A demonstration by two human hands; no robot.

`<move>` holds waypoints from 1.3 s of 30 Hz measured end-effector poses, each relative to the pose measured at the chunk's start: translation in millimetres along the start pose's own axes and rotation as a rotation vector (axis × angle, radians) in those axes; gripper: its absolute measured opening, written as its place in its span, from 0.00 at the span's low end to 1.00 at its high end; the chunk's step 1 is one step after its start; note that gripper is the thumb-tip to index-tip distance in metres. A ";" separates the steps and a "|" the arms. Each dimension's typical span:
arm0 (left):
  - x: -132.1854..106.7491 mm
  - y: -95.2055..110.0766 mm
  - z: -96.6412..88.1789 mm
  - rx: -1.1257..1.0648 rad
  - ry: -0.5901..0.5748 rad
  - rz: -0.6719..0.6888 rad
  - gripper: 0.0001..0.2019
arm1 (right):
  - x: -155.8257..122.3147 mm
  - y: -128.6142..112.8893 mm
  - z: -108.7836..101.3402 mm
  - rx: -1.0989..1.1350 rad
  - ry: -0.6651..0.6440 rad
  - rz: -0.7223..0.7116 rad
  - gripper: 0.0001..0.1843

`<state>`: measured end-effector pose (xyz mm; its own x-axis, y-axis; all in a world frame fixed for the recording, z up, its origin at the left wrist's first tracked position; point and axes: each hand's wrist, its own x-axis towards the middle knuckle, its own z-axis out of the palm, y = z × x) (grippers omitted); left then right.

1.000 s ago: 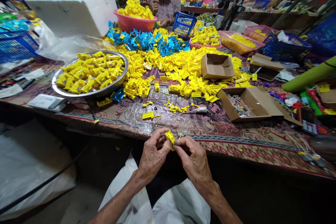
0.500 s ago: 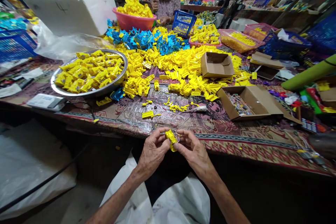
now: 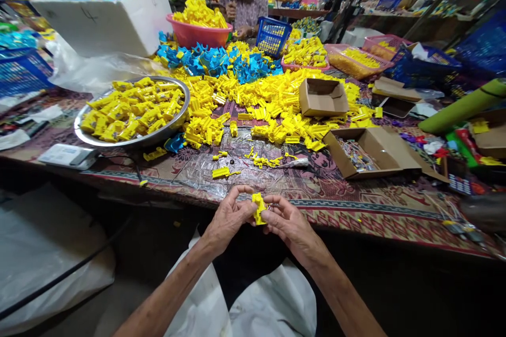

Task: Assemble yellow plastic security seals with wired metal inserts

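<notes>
A small yellow plastic part (image 3: 259,209) stands upright between my hands, just off the table's front edge. My left hand (image 3: 229,217) pinches it from the left with thumb and fingertips. My right hand (image 3: 290,225) grips it from the other side, and a thin wire seems to show near its fingertips. Below the hands lies a patterned cloth table cover (image 3: 356,210) with a sheet of clear plastic (image 3: 197,174) on it. A loose yellow part (image 3: 222,172) rests on that sheet, the closest one to my hands.
A steel tray (image 3: 130,113) of yellow parts sits to the left, with a large yellow heap (image 3: 276,100) and blue parts behind. A cardboard box lid (image 3: 371,150) holds wires at right. A co-worker (image 3: 247,5) sits across the table beside a pink basin (image 3: 195,34).
My hands have turned the yellow part more upright and drawn slightly apart at the wrists. The view has shifted a little, so the table contents sit slightly further left.
</notes>
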<state>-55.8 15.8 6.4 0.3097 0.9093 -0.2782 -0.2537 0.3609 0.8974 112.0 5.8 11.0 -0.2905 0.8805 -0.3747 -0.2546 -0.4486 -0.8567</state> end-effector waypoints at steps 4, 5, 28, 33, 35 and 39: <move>-9.2 -6.8 -0.8 0.066 0.015 0.110 0.16 | -1.3 -1.2 3.0 0.134 -0.014 0.017 0.24; -11.4 -7.5 -0.9 0.104 0.020 0.136 0.15 | -1.7 -1.1 3.7 0.141 -0.020 0.012 0.23; -18.7 -7.3 1.8 0.244 0.071 0.232 0.07 | -3.9 5.1 10.0 0.097 0.022 -0.055 0.23; -16.4 -10.0 3.0 0.205 0.092 0.249 0.06 | -3.3 8.7 9.8 0.068 0.046 -0.082 0.21; -16.3 -11.3 2.4 0.208 0.095 0.239 0.06 | -3.8 9.6 9.0 0.077 0.026 -0.082 0.20; -15.6 -12.5 0.0 0.205 0.066 0.199 0.07 | -4.2 11.4 7.6 0.083 -0.007 -0.087 0.19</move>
<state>-57.5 -2.9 -0.5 0.2101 0.9720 -0.1051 -0.1111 0.1306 0.9852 103.3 -4.3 5.5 -0.2700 0.9158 -0.2972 -0.3547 -0.3816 -0.8536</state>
